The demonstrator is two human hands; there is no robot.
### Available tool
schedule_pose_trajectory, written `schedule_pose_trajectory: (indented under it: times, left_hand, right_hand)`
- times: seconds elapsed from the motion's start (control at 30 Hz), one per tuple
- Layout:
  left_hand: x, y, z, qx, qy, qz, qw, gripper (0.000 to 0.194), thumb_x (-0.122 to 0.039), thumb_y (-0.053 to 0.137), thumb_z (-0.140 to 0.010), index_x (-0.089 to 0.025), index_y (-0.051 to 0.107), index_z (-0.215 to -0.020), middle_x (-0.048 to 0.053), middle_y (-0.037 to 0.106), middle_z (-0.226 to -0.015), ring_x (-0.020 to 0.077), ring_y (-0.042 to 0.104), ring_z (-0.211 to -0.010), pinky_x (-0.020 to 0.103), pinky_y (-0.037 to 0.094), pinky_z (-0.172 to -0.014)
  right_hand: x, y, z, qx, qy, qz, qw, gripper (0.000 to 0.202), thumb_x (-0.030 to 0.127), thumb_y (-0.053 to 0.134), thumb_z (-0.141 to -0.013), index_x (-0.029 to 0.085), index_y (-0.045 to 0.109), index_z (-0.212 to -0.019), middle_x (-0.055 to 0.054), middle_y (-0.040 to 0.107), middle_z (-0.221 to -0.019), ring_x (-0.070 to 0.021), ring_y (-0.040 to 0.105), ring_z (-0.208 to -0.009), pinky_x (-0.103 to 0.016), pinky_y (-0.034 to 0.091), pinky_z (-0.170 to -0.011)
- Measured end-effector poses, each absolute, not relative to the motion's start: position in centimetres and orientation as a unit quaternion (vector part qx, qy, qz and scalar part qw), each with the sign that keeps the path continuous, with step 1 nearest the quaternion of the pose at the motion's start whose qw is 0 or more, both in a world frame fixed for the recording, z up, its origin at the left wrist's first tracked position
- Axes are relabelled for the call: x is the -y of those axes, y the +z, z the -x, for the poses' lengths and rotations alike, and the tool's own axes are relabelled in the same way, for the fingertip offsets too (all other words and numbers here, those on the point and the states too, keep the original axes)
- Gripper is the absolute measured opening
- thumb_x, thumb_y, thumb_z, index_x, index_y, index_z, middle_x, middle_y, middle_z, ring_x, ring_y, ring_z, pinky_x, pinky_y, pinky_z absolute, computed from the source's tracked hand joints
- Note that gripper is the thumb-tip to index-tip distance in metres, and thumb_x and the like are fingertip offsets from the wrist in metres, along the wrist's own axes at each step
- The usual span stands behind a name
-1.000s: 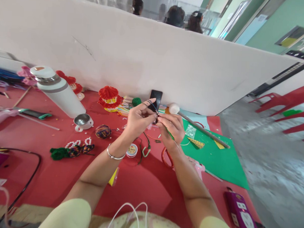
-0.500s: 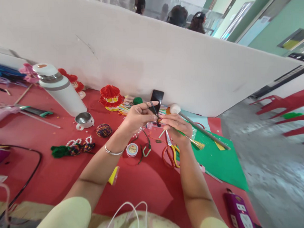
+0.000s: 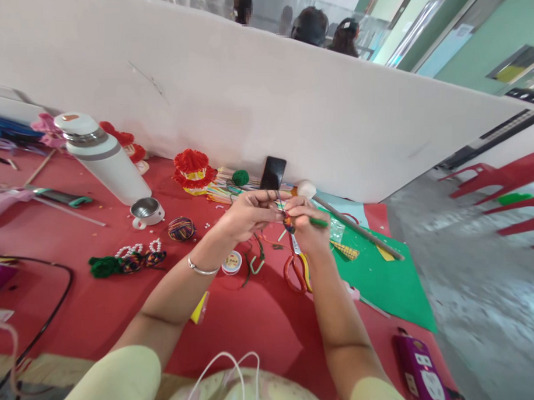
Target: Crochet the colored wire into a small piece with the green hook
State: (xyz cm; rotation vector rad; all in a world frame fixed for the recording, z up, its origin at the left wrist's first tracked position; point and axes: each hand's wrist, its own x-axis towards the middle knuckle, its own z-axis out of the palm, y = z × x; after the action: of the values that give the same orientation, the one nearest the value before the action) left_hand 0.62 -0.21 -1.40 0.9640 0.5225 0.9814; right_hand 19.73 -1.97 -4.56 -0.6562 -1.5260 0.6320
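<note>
My left hand is closed in a pinch on a small multicoloured crocheted piece, most of it hidden by fingers. Dark green yarn runs by its raised index finger. Close against it, my right hand grips a crochet hook by its green handle. The hook's tip meets the piece between both hands. Behind them lies a green yarn ball. Scissors with red and yellow handles lie below my right hand, and a small round white tub sits below my left wrist.
Left on the red table stand a white flask and a metal-lined cup, near a multicoloured yarn ball and a beaded yarn piece. A phone leans on the white partition. A purple power strip lies right.
My right hand has turned, so the hook's handle now points right rather than down-right. My left index finger has lowered, and the multicoloured piece shows more between the hands.
</note>
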Motion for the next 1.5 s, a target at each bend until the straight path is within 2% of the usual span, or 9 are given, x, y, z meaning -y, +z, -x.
schedule_pose_trajectory:
  times: [0.07, 0.23, 0.33, 0.43, 0.6, 0.7, 0.87, 1.3, 1.5]
  left_hand:
    - [0.3, -1.6, -1.3, -0.238, 0.485, -0.415, 0.732, 0.048, -0.014, 0.095, -0.06, -0.013, 0.086, -0.107, -0.005, 0.066, -0.059, 0.0015, 0.04, -0.041, 0.019, 0.021, -0.041]
    - [0.2, -1.3, -1.5, -0.243, 0.526, -0.399, 0.711, 0.058, -0.019, 0.101, -0.06, -0.016, 0.083, -0.115, -0.003, 0.075, -0.075, 0.0022, 0.049, -0.046, 0.018, 0.025, -0.04]
    - [0.2, -1.6, -1.6, -0.261, 0.546, -0.428, 0.671, 0.064, -0.021, 0.104, -0.058, -0.014, 0.082, -0.117, 0.0, 0.077, -0.073, 0.0097, 0.065, -0.057, 0.019, 0.042, -0.048]
    - [0.6, -2.2, -2.3, -0.275, 0.595, -0.436, 0.617, 0.061, -0.02, 0.1, -0.063, -0.014, 0.082, -0.121, -0.001, 0.078, -0.072, 0.0115, 0.069, -0.063, 0.021, 0.053, -0.059]
    - [0.9, -2.2, -2.6, -0.236, 0.541, -0.348, 0.728, 0.059, -0.019, 0.098, -0.063, -0.016, 0.082, -0.12, -0.008, 0.066, -0.058, 0.0022, 0.042, -0.039, 0.016, 0.028, -0.04]
    - [0.5, -1.5, -1.6, -0.205, 0.474, -0.328, 0.791, 0.051, -0.017, 0.098, -0.062, -0.016, 0.084, -0.111, -0.011, 0.056, -0.05, 0.0004, 0.028, -0.034, 0.017, 0.017, -0.037]
    - [-0.2, -0.8, -0.1, -0.206, 0.49, -0.368, 0.763, 0.049, -0.011, 0.099, -0.061, -0.016, 0.085, -0.108, -0.003, 0.071, -0.061, 0.001, 0.041, -0.037, 0.017, 0.017, -0.038]
    - [-0.5, -0.8, 0.5, -0.239, 0.503, -0.401, 0.727, 0.036, -0.011, 0.093, -0.063, -0.016, 0.088, -0.098, -0.005, 0.063, -0.058, 0.0009, 0.033, -0.039, 0.022, 0.018, -0.04]
    - [-0.5, -1.0, 0.5, -0.237, 0.48, -0.426, 0.729, 0.031, -0.013, 0.091, -0.064, -0.016, 0.089, -0.094, -0.001, 0.069, -0.062, 0.0016, 0.034, -0.04, 0.023, 0.016, -0.041]
  right_hand:
    - [1.8, -5.0, -18.7, 0.675, 0.206, 0.301, 0.642, 0.021, 0.052, 0.083, -0.093, 0.033, 0.088, -0.099, -0.003, 0.079, -0.098, -0.0197, 0.077, -0.089, -0.036, 0.066, -0.076]
    - [2.0, -4.4, -18.7, 0.68, 0.128, 0.284, 0.664, 0.018, 0.035, 0.081, -0.098, 0.037, 0.087, -0.114, -0.003, 0.081, -0.103, -0.0194, 0.077, -0.093, -0.035, 0.066, -0.077]
    - [2.2, -4.1, -19.1, 0.7, 0.116, 0.305, 0.636, 0.016, 0.033, 0.077, -0.1, 0.034, 0.086, -0.114, -0.002, 0.081, -0.101, -0.0191, 0.077, -0.09, -0.036, 0.067, -0.078]
    - [2.5, -4.5, -18.6, 0.722, 0.012, 0.322, 0.612, 0.026, 0.026, 0.077, -0.1, 0.036, 0.083, -0.122, -0.003, 0.08, -0.105, -0.0213, 0.077, -0.096, -0.039, 0.065, -0.083]
    - [2.6, -5.9, -17.9, 0.703, -0.175, 0.305, 0.618, 0.049, 0.018, 0.083, -0.093, 0.043, 0.078, -0.135, -0.004, 0.08, -0.111, -0.0245, 0.075, -0.104, -0.043, 0.064, -0.092]
    - [2.1, -5.7, -18.6, 0.724, -0.081, 0.268, 0.631, 0.039, 0.028, 0.081, -0.097, 0.042, 0.079, -0.134, -0.003, 0.082, -0.109, -0.0244, 0.076, -0.101, -0.043, 0.066, -0.086]
    - [1.6, -4.1, -20.0, 0.739, 0.127, 0.231, 0.62, 0.026, 0.041, 0.077, -0.1, 0.039, 0.083, -0.125, -0.004, 0.087, -0.118, -0.0255, 0.083, -0.102, -0.046, 0.069, -0.088]
    - [2.4, -2.0, -21.4, 0.778, 0.146, 0.248, 0.558, 0.021, 0.037, 0.077, -0.1, 0.039, 0.085, -0.12, -0.002, 0.088, -0.117, -0.0226, 0.083, -0.103, -0.044, 0.068, -0.092]
    - [2.7, -2.2, -21.7, 0.743, 0.236, 0.265, 0.568, 0.017, 0.044, 0.077, -0.099, 0.032, 0.088, -0.101, -0.005, 0.089, -0.102, -0.0249, 0.084, -0.097, -0.047, 0.069, -0.09]
